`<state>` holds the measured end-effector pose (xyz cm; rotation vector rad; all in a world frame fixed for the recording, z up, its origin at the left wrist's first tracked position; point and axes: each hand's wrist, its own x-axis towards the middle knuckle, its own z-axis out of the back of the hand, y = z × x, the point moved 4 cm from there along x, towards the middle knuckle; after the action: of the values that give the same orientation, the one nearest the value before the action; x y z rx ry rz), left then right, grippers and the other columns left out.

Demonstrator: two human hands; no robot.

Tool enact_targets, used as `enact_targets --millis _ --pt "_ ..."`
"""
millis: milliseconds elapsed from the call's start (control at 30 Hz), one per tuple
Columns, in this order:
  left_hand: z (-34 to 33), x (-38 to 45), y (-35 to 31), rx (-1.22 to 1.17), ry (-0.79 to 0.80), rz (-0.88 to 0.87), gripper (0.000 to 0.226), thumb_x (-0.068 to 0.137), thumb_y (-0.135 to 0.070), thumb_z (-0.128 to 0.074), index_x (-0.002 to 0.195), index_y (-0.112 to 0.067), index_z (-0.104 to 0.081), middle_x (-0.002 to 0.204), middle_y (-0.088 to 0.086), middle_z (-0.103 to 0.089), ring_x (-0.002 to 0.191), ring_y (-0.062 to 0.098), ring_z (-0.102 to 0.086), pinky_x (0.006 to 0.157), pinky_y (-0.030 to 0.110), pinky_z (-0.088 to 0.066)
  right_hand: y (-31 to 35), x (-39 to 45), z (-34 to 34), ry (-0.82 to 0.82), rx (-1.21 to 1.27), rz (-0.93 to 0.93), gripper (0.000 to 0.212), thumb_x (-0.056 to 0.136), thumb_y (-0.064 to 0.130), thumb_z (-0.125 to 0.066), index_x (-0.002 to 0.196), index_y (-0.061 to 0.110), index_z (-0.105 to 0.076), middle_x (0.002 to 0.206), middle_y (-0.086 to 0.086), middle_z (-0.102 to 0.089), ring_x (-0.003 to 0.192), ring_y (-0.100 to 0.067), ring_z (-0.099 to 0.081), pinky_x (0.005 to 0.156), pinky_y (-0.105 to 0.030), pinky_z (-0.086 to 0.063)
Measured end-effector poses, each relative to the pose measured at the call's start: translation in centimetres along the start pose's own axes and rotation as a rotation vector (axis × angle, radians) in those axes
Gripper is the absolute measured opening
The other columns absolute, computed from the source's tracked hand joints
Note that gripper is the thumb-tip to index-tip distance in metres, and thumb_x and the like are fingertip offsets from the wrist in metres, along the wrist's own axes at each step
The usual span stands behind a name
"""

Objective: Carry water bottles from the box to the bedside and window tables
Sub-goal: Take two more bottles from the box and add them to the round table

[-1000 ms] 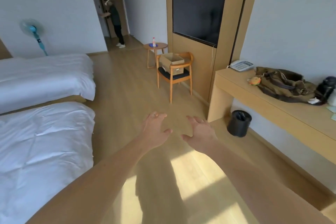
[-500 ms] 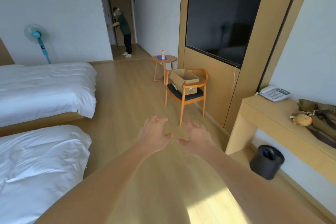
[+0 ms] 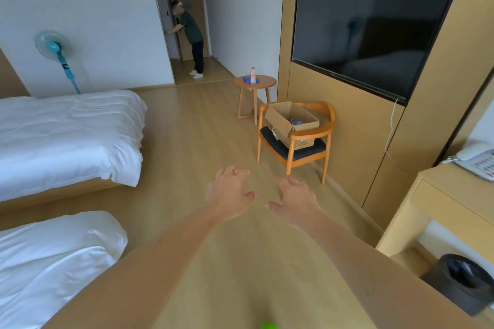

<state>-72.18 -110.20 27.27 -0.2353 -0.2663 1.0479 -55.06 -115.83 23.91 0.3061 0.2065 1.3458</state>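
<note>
An open cardboard box (image 3: pixel 283 120) sits on a wooden chair (image 3: pixel 327 125) ahead, against the TV wall. Bluish items show inside the box. Behind the chair, a small round wooden table (image 3: pixel 264 83) carries one water bottle (image 3: pixel 253 75) with a red cap. My left hand (image 3: pixel 228 192) and my right hand (image 3: pixel 295 197) are stretched out in front of me over the floor, side by side, fingers relaxed and holding nothing. Both are well short of the chair.
Two white beds (image 3: pixel 66 136) fill the left side. A desk (image 3: pixel 451 195) with a phone (image 3: pixel 475 160) stands at the right, a black bin (image 3: pixel 465 280) beneath it. A person (image 3: pixel 191 35) stands at the far door. A blue fan (image 3: pixel 54 48) is by the wall.
The view has advanced down the room toward the chair and box, which now look larger. The desk has slid off to the right. My hands stay stretched out and empty.
</note>
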Motion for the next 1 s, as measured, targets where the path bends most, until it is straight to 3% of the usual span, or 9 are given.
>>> enact_targets --millis 233,533,633,867,1000 --pt "-2.0 18.2 2.9 0.07 0.067 0.087 0.07 0.09 -0.049 -0.065 0.151 -0.025 -0.04 0.151 0.006 -0.045 0.139 0.03 -0.04 0.11 0.047 -0.041 -3.3 18.6 0.4 0.023 -0.064 0.082 0.073 0.093 0.05 -0.062 0.154 0.026 -0.029 0.15 -0.002 -0.044 0.137 -0.03 -0.041 0.108 -0.05 -0.038" --pt "-4.2 36.9 5.4 0.055 0.111 0.079 0.068 0.091 -0.046 -0.064 0.151 -0.023 -0.041 0.149 0.008 -0.045 0.139 0.03 -0.039 0.111 0.048 -0.039 -6.4 36.3 0.2 0.069 -0.063 0.077 0.071 0.093 0.05 -0.061 0.153 0.028 -0.031 0.151 0.0 -0.043 0.139 -0.029 -0.038 0.109 -0.049 -0.036" --pt "-6.0 43.0 6.4 0.05 0.122 0.047 0.066 0.091 -0.044 -0.065 0.15 -0.022 -0.042 0.148 0.009 -0.046 0.138 0.031 -0.04 0.111 0.047 -0.039 -7.8 42.1 -0.4 0.062 -0.077 0.039 0.069 0.092 0.049 -0.062 0.151 0.026 -0.034 0.143 -0.002 -0.047 0.136 -0.03 -0.041 0.106 -0.048 -0.038" --pt "-10.3 59.9 9.7 -0.001 0.172 -0.031 0.06 0.093 -0.042 -0.065 0.145 -0.019 -0.047 0.145 0.009 -0.047 0.135 0.031 -0.042 0.109 0.042 -0.04 -11.8 57.4 -3.3 0.085 -0.073 -0.082 0.075 0.092 0.052 -0.061 0.155 0.026 -0.031 0.157 -0.003 -0.037 0.144 -0.03 -0.033 0.113 -0.051 -0.033" --pt "-12.1 69.6 11.0 -0.011 0.221 -0.083 0.064 0.093 -0.042 -0.064 0.149 -0.022 -0.043 0.146 0.007 -0.047 0.135 0.03 -0.042 0.111 0.041 -0.038 -14.3 65.5 -4.1 0.13 -0.058 -0.18 0.077 0.091 0.052 -0.059 0.157 0.028 -0.028 0.155 -0.001 -0.038 0.142 -0.029 -0.033 0.112 -0.048 -0.035"
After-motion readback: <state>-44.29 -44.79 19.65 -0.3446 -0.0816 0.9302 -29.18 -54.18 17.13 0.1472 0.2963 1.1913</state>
